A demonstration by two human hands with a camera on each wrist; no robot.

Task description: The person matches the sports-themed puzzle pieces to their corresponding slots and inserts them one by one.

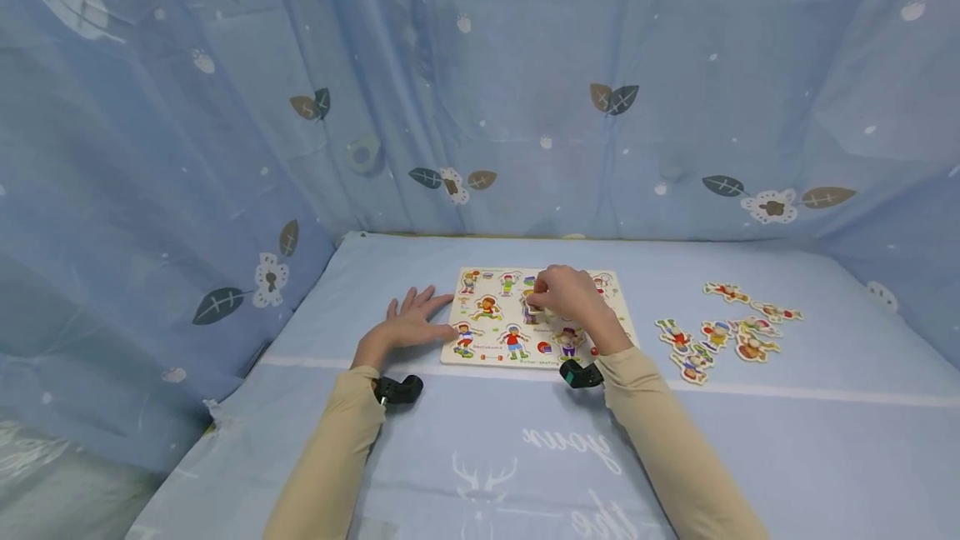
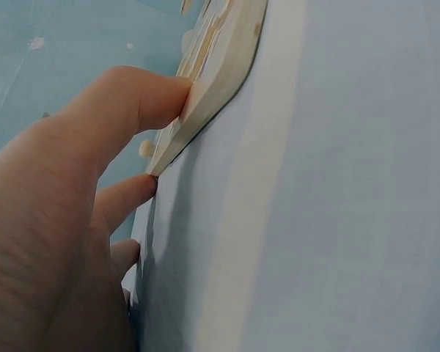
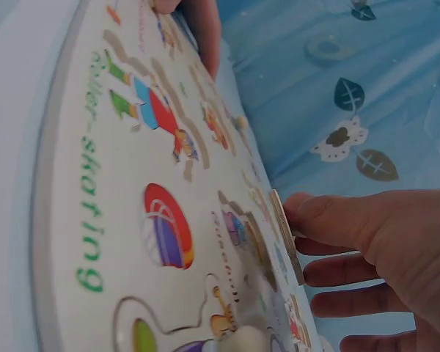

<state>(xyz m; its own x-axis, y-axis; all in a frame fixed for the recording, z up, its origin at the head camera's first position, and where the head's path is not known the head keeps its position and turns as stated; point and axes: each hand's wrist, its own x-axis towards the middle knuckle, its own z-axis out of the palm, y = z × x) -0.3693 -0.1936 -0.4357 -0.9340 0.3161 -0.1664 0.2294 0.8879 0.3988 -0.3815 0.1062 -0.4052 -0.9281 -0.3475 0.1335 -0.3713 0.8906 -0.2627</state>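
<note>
In the head view a pale wooden puzzle board (image 1: 452,354) with printed figures lies on the cloth. At its left edge is my left hand (image 1: 408,325), fingers spread. The left wrist view shows that hand's thumb (image 2: 161,99) on the board's face (image 2: 231,62) and a fingertip (image 2: 148,183) at its edge. Over the upper middle of the board is my right hand (image 1: 572,300). Seen from the right wrist, this hand (image 3: 403,242) pinches a thin wooden piece (image 3: 287,238), tilted on edge beside the baseball recess (image 3: 255,246); its picture side is hidden.
Several loose figure pieces (image 1: 716,334) lie in a group on the cloth (image 1: 480,415), right of the board. Behind stands a blue curtain (image 1: 525,148) with leaf prints. A black wrist device (image 1: 581,374) is on the right wrist, another (image 1: 401,390) on the left.
</note>
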